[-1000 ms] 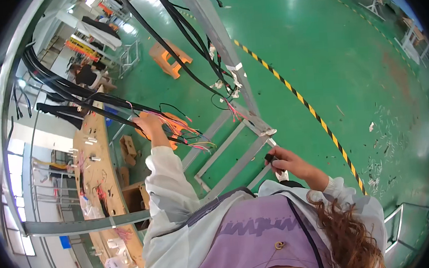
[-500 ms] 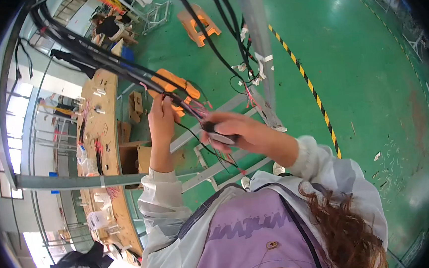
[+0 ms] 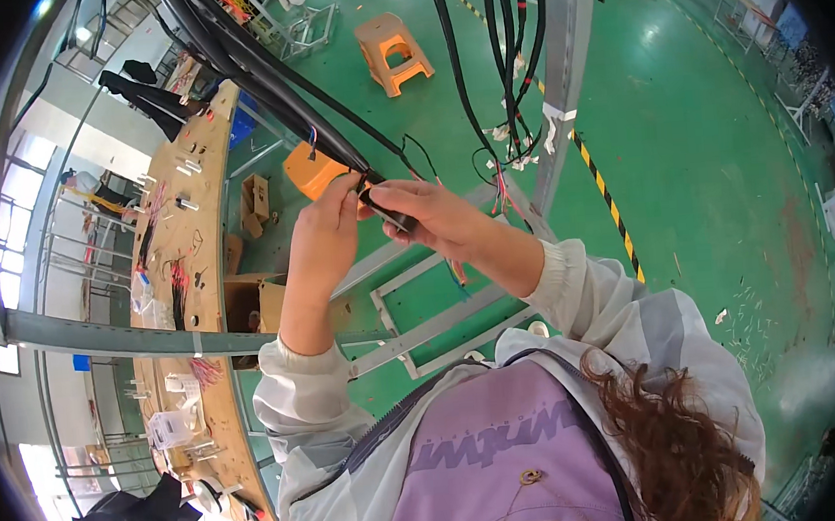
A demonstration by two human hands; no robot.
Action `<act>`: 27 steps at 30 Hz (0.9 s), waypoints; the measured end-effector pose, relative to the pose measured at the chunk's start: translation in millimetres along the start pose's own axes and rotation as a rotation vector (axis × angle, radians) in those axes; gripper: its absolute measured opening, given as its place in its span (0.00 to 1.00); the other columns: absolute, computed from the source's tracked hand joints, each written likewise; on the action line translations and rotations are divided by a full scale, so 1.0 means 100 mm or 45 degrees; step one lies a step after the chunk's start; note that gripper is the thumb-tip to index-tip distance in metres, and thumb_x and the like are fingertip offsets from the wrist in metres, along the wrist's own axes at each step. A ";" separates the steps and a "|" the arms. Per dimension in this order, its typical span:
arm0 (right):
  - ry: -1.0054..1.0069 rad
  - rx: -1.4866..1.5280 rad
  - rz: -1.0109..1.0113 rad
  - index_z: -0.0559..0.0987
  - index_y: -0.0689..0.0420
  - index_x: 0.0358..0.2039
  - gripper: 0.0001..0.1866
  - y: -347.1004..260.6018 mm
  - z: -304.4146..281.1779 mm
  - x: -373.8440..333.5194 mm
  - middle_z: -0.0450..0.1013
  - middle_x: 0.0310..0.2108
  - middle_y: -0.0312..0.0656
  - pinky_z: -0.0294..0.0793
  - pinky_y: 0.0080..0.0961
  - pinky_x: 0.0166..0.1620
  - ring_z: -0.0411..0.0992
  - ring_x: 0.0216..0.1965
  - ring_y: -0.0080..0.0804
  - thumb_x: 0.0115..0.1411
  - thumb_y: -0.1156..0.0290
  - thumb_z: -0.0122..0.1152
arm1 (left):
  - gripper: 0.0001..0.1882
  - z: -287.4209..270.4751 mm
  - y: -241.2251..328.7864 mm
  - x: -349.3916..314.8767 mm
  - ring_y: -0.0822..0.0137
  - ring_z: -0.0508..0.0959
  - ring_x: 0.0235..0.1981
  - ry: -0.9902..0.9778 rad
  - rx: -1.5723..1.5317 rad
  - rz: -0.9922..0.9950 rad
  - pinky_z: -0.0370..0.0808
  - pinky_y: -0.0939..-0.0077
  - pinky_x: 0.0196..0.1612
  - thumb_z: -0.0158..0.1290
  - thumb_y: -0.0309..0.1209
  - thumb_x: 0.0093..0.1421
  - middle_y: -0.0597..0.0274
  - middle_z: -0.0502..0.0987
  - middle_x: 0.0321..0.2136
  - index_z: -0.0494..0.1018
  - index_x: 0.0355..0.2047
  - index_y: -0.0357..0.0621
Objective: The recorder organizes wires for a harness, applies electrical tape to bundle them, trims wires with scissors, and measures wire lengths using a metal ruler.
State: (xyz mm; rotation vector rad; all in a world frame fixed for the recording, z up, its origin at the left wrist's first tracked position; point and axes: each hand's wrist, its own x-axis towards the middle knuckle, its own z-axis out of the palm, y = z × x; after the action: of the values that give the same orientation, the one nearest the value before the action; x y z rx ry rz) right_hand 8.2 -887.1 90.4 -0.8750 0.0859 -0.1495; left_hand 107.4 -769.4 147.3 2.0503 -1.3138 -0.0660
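Observation:
A thick black cable bundle slants down from the upper left to my two hands. Near its lower end, my left hand is closed, thumb and fingers pinching the cable. Close against it, my right hand is closed around a dark, round-edged piece that looks like a roll of black tape. The roll touches or nearly touches the cable, and my fingers cover much of it. Thin coloured wires hang below my right hand. A thinner black cable runs alongside the bundle.
A grey metal frame stands below my hands, with an upright post at right where more black cables hang. Left is a wooden workbench with wires and small parts. Orange stools and a cardboard box stand on the green floor.
My right hand has moved up and left with the roll, closer to my left hand. My left hand has shifted slightly right along the cable. The view has turned a little.

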 end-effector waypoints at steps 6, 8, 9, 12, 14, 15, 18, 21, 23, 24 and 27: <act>0.120 0.283 0.034 0.73 0.50 0.30 0.17 0.05 0.04 0.14 0.69 0.26 0.29 0.60 0.12 0.23 0.62 0.20 0.14 0.54 0.49 0.54 | 0.10 0.01 0.03 0.05 0.45 0.72 0.24 -0.017 0.137 -0.021 0.67 0.55 0.27 0.41 0.27 0.56 0.49 0.73 0.21 0.61 0.39 0.42; 0.123 0.362 0.055 0.73 0.50 0.29 0.18 0.06 0.03 0.19 0.69 0.25 0.29 0.60 0.13 0.22 0.62 0.19 0.15 0.53 0.47 0.54 | 0.11 0.03 -0.01 0.05 0.46 0.72 0.23 0.009 0.144 -0.014 0.66 0.54 0.26 0.41 0.26 0.56 0.52 0.73 0.19 0.56 0.40 0.44; 0.135 0.414 0.073 0.72 0.51 0.29 0.19 0.04 0.05 0.19 0.69 0.24 0.30 0.60 0.13 0.22 0.62 0.18 0.16 0.53 0.47 0.54 | 0.11 0.03 -0.02 0.04 0.46 0.72 0.23 0.012 0.146 -0.014 0.66 0.54 0.26 0.41 0.26 0.56 0.52 0.73 0.19 0.56 0.40 0.44; 0.112 0.532 0.107 0.71 0.53 0.28 0.21 -0.02 0.07 0.21 0.69 0.24 0.33 0.60 0.15 0.21 0.63 0.19 0.21 0.53 0.46 0.53 | 0.12 0.04 -0.09 -0.01 0.47 0.72 0.21 0.031 0.134 0.012 0.67 0.55 0.23 0.42 0.26 0.55 0.53 0.73 0.18 0.56 0.40 0.43; 0.075 0.595 0.126 0.70 0.54 0.28 0.22 -0.05 0.04 0.22 0.69 0.25 0.35 0.60 0.17 0.21 0.64 0.20 0.25 0.53 0.45 0.53 | 0.12 0.07 -0.16 -0.04 0.50 0.72 0.17 0.111 0.249 0.161 0.66 0.58 0.19 0.42 0.26 0.55 0.55 0.72 0.17 0.57 0.40 0.44; -0.001 0.634 0.140 0.70 0.55 0.28 0.22 -0.07 0.02 0.23 0.70 0.26 0.35 0.60 0.18 0.21 0.64 0.21 0.25 0.54 0.46 0.52 | 0.12 0.09 -0.19 -0.05 0.50 0.72 0.17 0.117 0.249 0.161 0.66 0.58 0.19 0.42 0.26 0.55 0.55 0.72 0.17 0.57 0.40 0.44; -0.096 0.668 0.150 0.72 0.56 0.30 0.20 -0.16 0.02 0.18 0.70 0.27 0.36 0.60 0.18 0.22 0.64 0.22 0.26 0.55 0.49 0.52 | 0.14 0.12 -0.21 -0.06 0.53 0.72 0.14 0.161 0.387 0.191 0.66 0.62 0.16 0.43 0.27 0.55 0.57 0.72 0.16 0.56 0.42 0.44; -0.106 0.635 0.132 0.71 0.56 0.30 0.16 -0.23 0.06 0.16 0.70 0.26 0.36 0.61 0.18 0.22 0.65 0.21 0.25 0.55 0.55 0.53 | 0.15 0.11 -0.15 -0.04 0.57 0.73 0.13 0.219 0.461 0.195 0.66 0.66 0.15 0.46 0.30 0.55 0.60 0.71 0.13 0.59 0.43 0.45; -0.097 0.597 0.117 0.71 0.56 0.30 0.13 -0.26 0.06 0.13 0.69 0.24 0.36 0.62 0.18 0.20 0.65 0.19 0.24 0.55 0.58 0.55 | 0.15 0.10 -0.16 0.02 0.61 0.73 0.14 0.240 0.771 0.233 0.67 0.70 0.15 0.50 0.35 0.54 0.63 0.71 0.12 0.66 0.41 0.48; -0.110 0.521 0.105 0.71 0.56 0.31 0.13 -0.28 0.04 0.12 0.70 0.26 0.36 0.63 0.18 0.22 0.66 0.21 0.25 0.56 0.58 0.51 | 0.15 0.09 -0.17 0.04 0.61 0.73 0.14 0.247 0.766 0.236 0.67 0.70 0.15 0.50 0.35 0.54 0.63 0.71 0.12 0.66 0.41 0.48; -0.116 0.233 0.136 0.72 0.57 0.31 0.15 -0.41 -0.01 0.06 0.71 0.27 0.37 0.66 0.19 0.22 0.69 0.22 0.27 0.59 0.57 0.46 | 0.12 0.06 -0.19 0.07 0.64 0.73 0.13 0.329 0.829 0.332 0.67 0.72 0.15 0.52 0.38 0.52 0.65 0.71 0.11 0.70 0.37 0.51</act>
State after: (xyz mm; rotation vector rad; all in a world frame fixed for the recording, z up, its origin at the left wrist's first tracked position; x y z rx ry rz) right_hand 10.5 -914.6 121.0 -0.6917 0.0333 -0.0170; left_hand 123.0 -773.1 134.4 2.2681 -1.5509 0.8133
